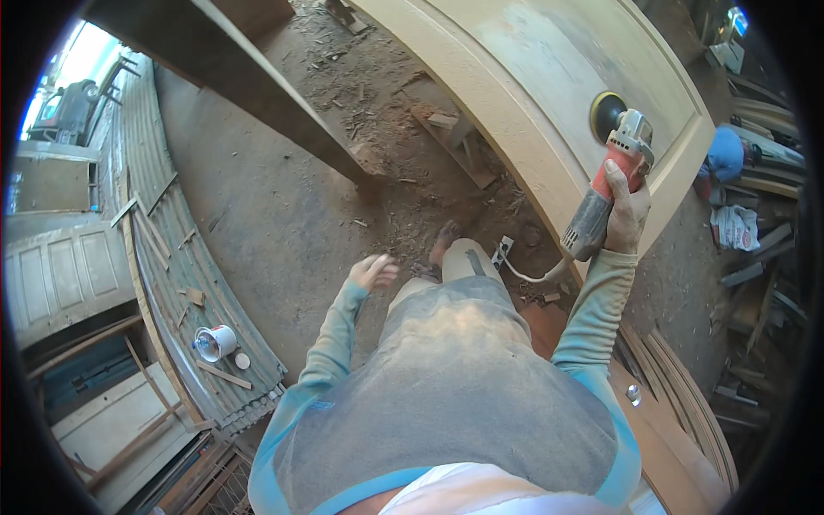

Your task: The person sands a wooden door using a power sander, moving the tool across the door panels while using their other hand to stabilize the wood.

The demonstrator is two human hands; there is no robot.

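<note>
My right hand (628,213) is wrapped round the body of a red and grey angle grinder (589,221). The round yellow-rimmed disc (608,118) at the grinder's head is at the panel of a pale wooden door (525,101); whether it touches the surface I cannot tell. A light-coloured cord (534,277) leads from the grinder's rear end to a white socket strip (503,251) beside my leg. In front of my waist, my left hand (373,272) hangs in the air, holding nothing, its fingers loosely bent and slightly apart.
A wooden post (283,103) stands ahead. Wood scraps litter the dirt floor (249,202). On the left, corrugated sheeting (176,236) carries a white bucket (215,342), and a panelled door (73,268) lies beyond. Timber offcuts (760,309) and a white bag (734,228) are at right.
</note>
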